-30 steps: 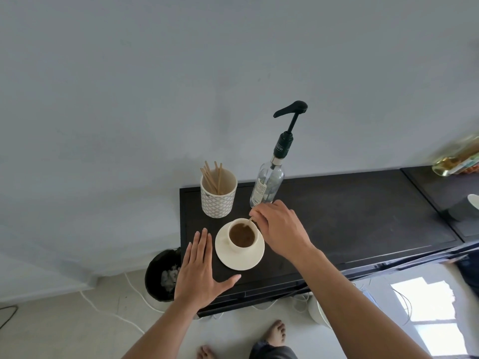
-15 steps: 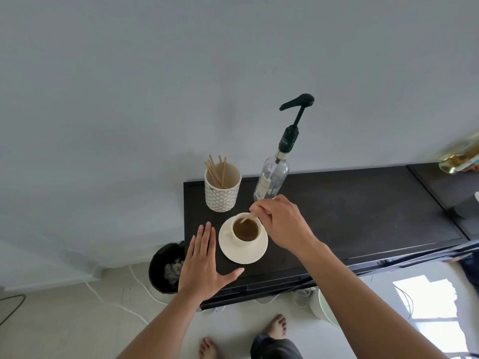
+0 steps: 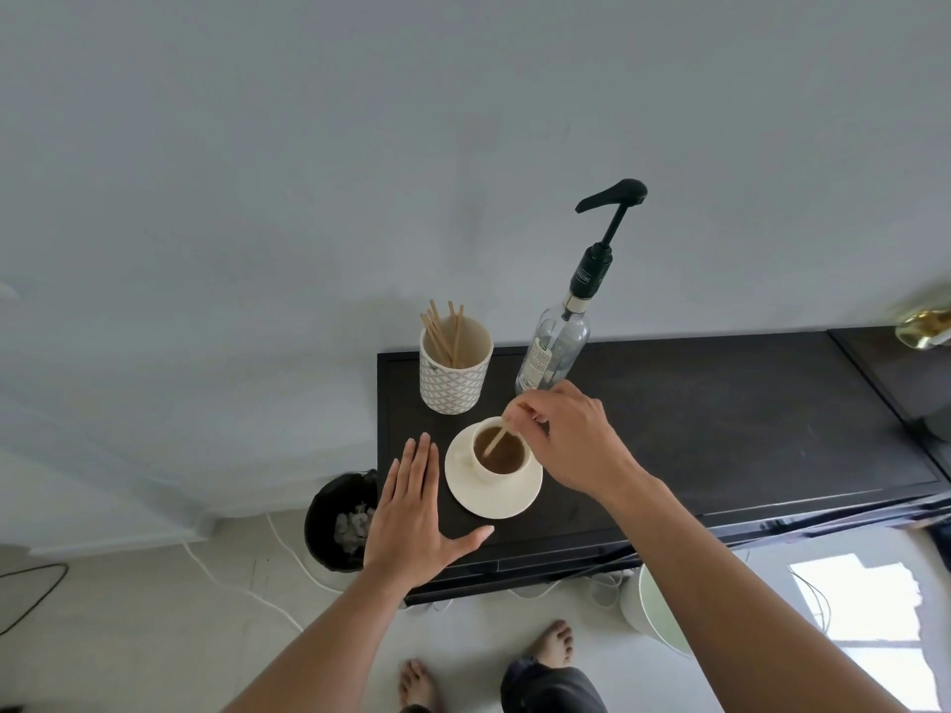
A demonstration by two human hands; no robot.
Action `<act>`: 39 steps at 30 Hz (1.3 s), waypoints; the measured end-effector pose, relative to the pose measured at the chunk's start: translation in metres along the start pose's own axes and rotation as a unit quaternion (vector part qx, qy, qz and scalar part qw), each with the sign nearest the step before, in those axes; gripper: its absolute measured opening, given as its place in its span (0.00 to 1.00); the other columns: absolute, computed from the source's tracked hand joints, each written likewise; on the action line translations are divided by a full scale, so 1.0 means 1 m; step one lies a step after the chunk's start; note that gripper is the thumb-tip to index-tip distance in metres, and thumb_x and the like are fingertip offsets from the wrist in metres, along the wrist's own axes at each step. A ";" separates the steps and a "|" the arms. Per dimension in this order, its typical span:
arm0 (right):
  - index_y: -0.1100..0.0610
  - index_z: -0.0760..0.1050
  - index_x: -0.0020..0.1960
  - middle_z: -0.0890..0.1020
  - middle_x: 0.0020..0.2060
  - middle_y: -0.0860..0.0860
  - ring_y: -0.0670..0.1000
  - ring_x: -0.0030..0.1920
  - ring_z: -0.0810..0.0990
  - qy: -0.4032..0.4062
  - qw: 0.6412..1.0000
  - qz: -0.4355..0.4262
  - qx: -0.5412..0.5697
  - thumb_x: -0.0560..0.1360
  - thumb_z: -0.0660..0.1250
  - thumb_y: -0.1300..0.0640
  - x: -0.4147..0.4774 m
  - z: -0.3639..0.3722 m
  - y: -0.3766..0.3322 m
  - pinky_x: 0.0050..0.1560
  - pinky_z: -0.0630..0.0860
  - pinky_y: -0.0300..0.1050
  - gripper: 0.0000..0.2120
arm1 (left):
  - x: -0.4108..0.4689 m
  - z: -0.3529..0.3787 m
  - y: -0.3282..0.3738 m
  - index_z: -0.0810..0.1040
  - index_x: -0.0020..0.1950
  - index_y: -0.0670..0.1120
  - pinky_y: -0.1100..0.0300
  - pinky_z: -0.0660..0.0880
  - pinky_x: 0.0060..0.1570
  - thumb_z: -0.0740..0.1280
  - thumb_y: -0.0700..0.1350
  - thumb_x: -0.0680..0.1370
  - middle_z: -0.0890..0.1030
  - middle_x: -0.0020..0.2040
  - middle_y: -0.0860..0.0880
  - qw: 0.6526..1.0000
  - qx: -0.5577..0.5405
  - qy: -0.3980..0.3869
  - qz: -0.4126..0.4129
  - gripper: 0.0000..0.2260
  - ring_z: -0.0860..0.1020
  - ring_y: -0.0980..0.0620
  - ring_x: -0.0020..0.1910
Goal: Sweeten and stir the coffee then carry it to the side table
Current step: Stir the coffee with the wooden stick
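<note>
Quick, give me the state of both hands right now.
Left hand: open, flat on the table, holding nothing.
Right hand: closed on the stir stick in the coffee cup.

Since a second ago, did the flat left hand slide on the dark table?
No. The flat left hand lies beside the cream saucer at the dark table's front-left corner, as before.

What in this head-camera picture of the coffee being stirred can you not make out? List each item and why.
- Head view: the lower tip of the thin wooden stir stick is sunk in the brown coffee.
- The base of the clear glass pump bottle is hidden behind the right hand.
- The small print on the bottle label is too small to read.
- The shiny gold object is blurred and cut by the right edge.
- The side table is not in view.
</note>
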State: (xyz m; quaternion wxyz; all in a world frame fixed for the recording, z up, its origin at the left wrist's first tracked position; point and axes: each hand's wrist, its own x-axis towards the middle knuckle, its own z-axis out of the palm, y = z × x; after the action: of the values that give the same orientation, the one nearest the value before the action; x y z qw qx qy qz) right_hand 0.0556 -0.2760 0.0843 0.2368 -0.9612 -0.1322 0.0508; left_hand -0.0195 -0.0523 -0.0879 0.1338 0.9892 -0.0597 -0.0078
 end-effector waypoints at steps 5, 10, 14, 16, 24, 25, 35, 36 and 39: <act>0.51 0.84 0.62 0.88 0.60 0.49 0.50 0.59 0.80 0.045 0.984 0.051 -0.162 0.91 0.61 0.47 0.005 -0.003 0.006 0.65 0.76 0.56 0.14 | 0.001 0.001 0.000 0.51 0.93 0.41 0.42 0.56 0.92 0.54 0.88 0.74 0.46 0.94 0.44 1.000 0.000 -0.001 -0.001 0.64 0.45 0.45 0.94; 0.49 0.87 0.62 0.89 0.60 0.46 0.49 0.62 0.79 0.017 0.998 0.041 -0.035 0.91 0.65 0.49 0.003 -0.001 0.005 0.64 0.78 0.54 0.12 | 0.000 0.001 0.000 0.53 0.93 0.41 0.42 0.57 0.91 0.54 0.88 0.74 0.48 0.94 0.44 1.000 -0.001 0.003 -0.001 0.64 0.47 0.45 0.94; 0.49 0.89 0.57 0.90 0.53 0.46 0.45 0.53 0.84 -0.019 0.998 0.036 0.050 0.90 0.67 0.48 -0.001 0.000 0.003 0.63 0.83 0.52 0.12 | 0.000 0.001 0.000 0.53 0.93 0.41 0.42 0.57 0.91 0.54 0.88 0.74 0.48 0.94 0.44 1.000 0.000 0.004 -0.002 0.63 0.47 0.45 0.94; 0.49 0.87 0.59 0.90 0.54 0.47 0.47 0.55 0.82 0.014 0.998 0.053 -0.039 0.91 0.64 0.46 -0.002 -0.003 0.005 0.65 0.80 0.58 0.14 | 0.000 0.001 0.000 0.53 0.93 0.41 0.42 0.56 0.92 0.54 0.88 0.74 0.47 0.94 0.44 1.000 0.000 0.002 -0.003 0.64 0.46 0.45 0.94; 0.49 0.89 0.63 0.89 0.57 0.44 0.48 0.59 0.77 0.028 0.999 0.037 0.013 0.90 0.67 0.50 -0.002 -0.001 0.005 0.57 0.77 0.40 0.12 | 0.000 0.001 0.000 0.53 0.93 0.41 0.42 0.56 0.92 0.54 0.88 0.74 0.47 0.94 0.44 1.000 -0.002 0.004 -0.001 0.64 0.47 0.44 0.94; 0.48 0.90 0.61 0.89 0.55 0.41 0.45 0.57 0.78 0.012 0.999 0.025 0.034 0.90 0.67 0.50 -0.002 -0.001 0.004 0.54 0.73 0.32 0.12 | 0.000 0.001 0.000 0.52 0.93 0.42 0.42 0.56 0.92 0.53 0.88 0.74 0.47 0.94 0.44 1.000 -0.001 0.003 -0.002 0.64 0.46 0.45 0.94; 0.51 0.87 0.67 0.89 0.60 0.51 0.49 0.60 0.80 0.051 0.993 0.071 -0.081 0.90 0.66 0.46 -0.001 -0.005 0.007 0.54 0.83 0.46 0.15 | 0.000 0.002 -0.001 0.53 0.93 0.42 0.43 0.55 0.92 0.54 0.88 0.74 0.47 0.94 0.44 1.000 -0.001 0.008 -0.003 0.64 0.46 0.45 0.94; 0.50 0.88 0.67 0.89 0.60 0.49 0.48 0.60 0.79 0.046 0.996 0.061 -0.047 0.90 0.67 0.47 -0.001 -0.003 0.005 0.54 0.81 0.41 0.14 | 0.000 0.001 0.000 0.53 0.93 0.42 0.43 0.54 0.92 0.54 0.88 0.74 0.47 0.94 0.44 1.000 -0.001 0.007 -0.004 0.64 0.46 0.45 0.94; 0.49 0.90 0.62 0.88 0.53 0.43 0.41 0.50 0.80 0.009 0.999 0.031 0.035 0.90 0.67 0.50 0.000 0.000 0.000 0.48 0.72 0.26 0.12 | 0.000 0.000 0.000 0.52 0.93 0.42 0.44 0.53 0.92 0.54 0.88 0.74 0.47 0.94 0.44 1.000 -0.001 0.004 -0.003 0.64 0.46 0.45 0.94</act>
State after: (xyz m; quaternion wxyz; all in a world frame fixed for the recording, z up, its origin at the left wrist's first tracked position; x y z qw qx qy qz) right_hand 0.0552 -0.2763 0.0838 0.2694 -0.9565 -0.0983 0.0539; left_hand -0.0192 -0.0525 -0.0879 0.1348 0.9893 -0.0562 -0.0045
